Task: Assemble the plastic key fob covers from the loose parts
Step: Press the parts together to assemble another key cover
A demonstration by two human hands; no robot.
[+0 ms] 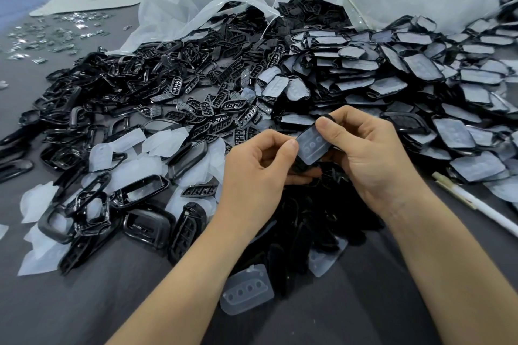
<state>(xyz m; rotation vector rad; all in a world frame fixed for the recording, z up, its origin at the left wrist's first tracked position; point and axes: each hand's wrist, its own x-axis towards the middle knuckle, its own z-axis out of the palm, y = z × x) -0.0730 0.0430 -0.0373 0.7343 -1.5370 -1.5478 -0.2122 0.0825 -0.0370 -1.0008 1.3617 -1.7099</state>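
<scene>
Black key fob cover (301, 165), translucent pad (312, 143) on it, pinched by fingers (280, 145) of your left hand (252, 173) and right hand (370, 154).

We've got bare arms only: left forearm (173, 283) and right forearm (454, 260) uncovered to the frame edge, left hand (253, 173) and right hand (372, 159) bare, thumbnails (323, 122) short and plain.
</scene>
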